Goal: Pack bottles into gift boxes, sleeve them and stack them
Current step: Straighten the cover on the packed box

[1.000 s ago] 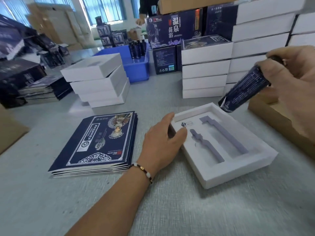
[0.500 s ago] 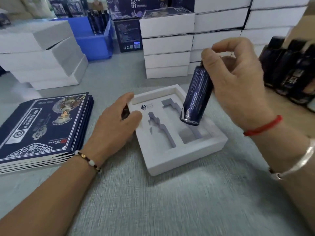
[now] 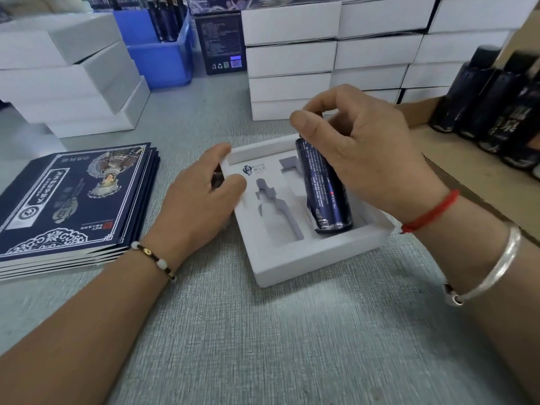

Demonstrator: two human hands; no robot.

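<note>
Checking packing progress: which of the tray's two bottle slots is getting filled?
The right slot: the right hand lowers the bottle into it. The left slot is empty.

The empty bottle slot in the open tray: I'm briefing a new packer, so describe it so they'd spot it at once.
Find the white foam tray between the two hands on the grey table. It has two bottle-shaped cut-outs side by side. The right one holds the dark blue bottle; the empty slot is the left one, below the printed logo.
</note>
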